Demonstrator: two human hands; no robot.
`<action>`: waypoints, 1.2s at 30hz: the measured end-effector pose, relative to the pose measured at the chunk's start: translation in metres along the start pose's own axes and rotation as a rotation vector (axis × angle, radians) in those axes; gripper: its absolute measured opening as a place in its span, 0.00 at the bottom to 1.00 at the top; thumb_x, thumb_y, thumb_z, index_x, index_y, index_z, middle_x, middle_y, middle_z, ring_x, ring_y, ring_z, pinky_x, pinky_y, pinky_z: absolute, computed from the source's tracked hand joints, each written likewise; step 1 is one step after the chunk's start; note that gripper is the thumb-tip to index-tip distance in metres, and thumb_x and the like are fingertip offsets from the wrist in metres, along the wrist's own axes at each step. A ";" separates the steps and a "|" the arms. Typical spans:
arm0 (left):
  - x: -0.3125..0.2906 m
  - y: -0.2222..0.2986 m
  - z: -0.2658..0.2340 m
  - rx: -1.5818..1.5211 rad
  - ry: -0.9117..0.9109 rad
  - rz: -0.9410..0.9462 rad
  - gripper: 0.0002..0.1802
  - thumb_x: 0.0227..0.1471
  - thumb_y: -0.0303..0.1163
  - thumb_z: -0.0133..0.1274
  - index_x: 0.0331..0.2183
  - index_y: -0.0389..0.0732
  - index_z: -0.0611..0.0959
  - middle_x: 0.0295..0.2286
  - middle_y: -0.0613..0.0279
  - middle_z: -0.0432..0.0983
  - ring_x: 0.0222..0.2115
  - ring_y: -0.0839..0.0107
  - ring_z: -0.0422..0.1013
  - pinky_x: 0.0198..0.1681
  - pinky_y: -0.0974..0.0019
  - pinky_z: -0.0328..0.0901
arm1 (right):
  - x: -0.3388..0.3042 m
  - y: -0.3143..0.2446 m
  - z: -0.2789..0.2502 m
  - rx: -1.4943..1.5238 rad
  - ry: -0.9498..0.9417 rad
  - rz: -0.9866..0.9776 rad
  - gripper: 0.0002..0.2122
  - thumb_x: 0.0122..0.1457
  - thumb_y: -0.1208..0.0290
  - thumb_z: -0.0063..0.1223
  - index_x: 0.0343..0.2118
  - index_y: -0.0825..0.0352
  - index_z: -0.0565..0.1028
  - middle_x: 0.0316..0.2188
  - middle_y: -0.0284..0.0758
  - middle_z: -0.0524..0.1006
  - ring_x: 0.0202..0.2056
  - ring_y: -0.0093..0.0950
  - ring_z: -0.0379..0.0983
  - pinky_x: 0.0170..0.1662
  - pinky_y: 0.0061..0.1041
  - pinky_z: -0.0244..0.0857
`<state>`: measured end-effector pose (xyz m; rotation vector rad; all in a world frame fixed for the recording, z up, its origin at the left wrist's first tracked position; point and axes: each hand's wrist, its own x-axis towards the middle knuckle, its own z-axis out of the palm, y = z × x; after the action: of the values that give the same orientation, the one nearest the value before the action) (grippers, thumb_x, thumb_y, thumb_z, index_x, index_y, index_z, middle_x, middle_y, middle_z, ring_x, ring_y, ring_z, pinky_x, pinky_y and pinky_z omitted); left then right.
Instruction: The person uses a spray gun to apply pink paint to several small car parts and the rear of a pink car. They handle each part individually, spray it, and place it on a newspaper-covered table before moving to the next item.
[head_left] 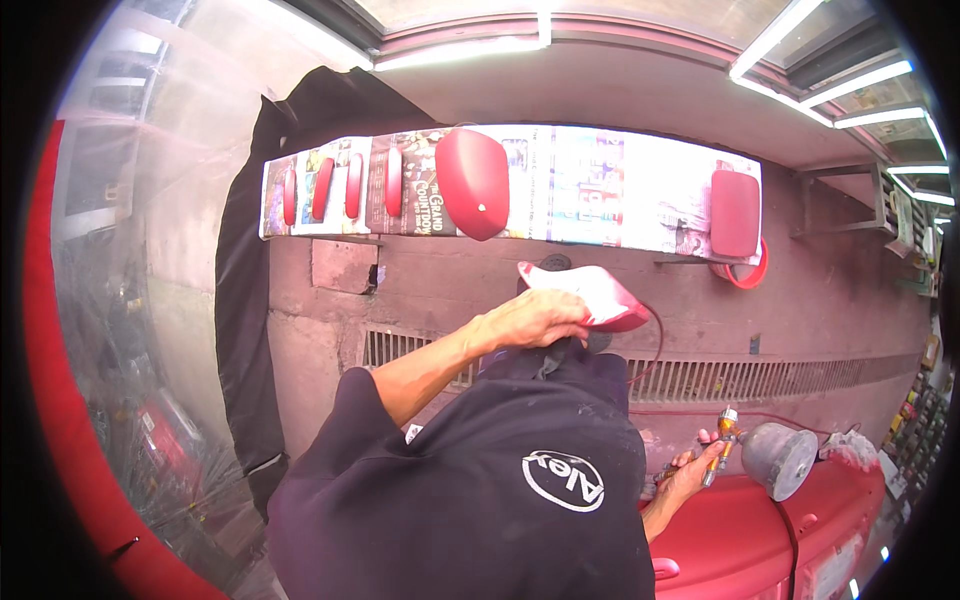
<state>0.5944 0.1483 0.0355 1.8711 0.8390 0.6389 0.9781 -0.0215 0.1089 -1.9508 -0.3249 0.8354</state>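
Note:
My left hand is closed on the near-left side of a curved shell, glossy white on top with a red edge, shaped like a car mirror cover. It is held in front of my body, off the table. Low on the right, my right hand is wrapped round a spray gun with an orange-gold body. A grey, cloudy cup sits beside the gun and seems to belong to it. Some of the right fingers are hidden behind the gun.
Ahead runs a narrow table covered with newspaper. On it lie a red mirror shell, several slim red handle-like pieces and a red rectangular panel. A red bucket, floor grate, thin hose and large red body panel are nearby.

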 end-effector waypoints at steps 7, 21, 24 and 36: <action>-0.074 0.093 0.054 -0.203 0.062 -1.029 0.16 0.64 0.38 0.58 0.49 0.39 0.82 0.37 0.59 0.83 0.40 0.77 0.76 0.48 0.64 0.69 | 0.026 0.013 -0.040 0.036 -0.075 0.008 0.25 0.70 0.45 0.48 0.54 0.66 0.70 0.42 0.32 0.76 0.16 0.12 0.56 0.18 0.15 0.53; -0.061 0.109 0.040 -0.753 0.897 -0.502 0.20 0.68 0.45 0.51 0.49 0.38 0.81 0.45 0.62 0.82 0.47 0.67 0.78 0.53 0.60 0.72 | 0.057 0.042 -0.093 0.129 -0.159 0.030 0.25 0.68 0.43 0.50 0.52 0.62 0.70 0.41 0.30 0.75 0.17 0.13 0.57 0.19 0.16 0.56; -0.103 0.070 0.093 -0.258 0.566 -0.699 0.22 0.68 0.44 0.52 0.51 0.34 0.81 0.46 0.61 0.82 0.48 0.64 0.77 0.53 0.61 0.70 | 0.054 0.047 -0.099 0.165 -0.183 0.014 0.25 0.68 0.42 0.51 0.52 0.62 0.71 0.41 0.30 0.76 0.17 0.13 0.57 0.19 0.15 0.56; -0.117 0.133 0.041 -0.765 0.616 -0.794 0.24 0.69 0.43 0.51 0.55 0.35 0.78 0.48 0.60 0.80 0.48 0.74 0.74 0.55 0.66 0.68 | 0.040 0.052 -0.089 0.195 -0.186 0.084 0.26 0.68 0.43 0.50 0.53 0.65 0.71 0.38 0.32 0.77 0.16 0.14 0.59 0.19 0.18 0.57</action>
<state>0.5880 -0.0062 0.1308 0.5549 1.3708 0.8546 1.0609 -0.0862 0.0753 -1.7192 -0.2618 1.0661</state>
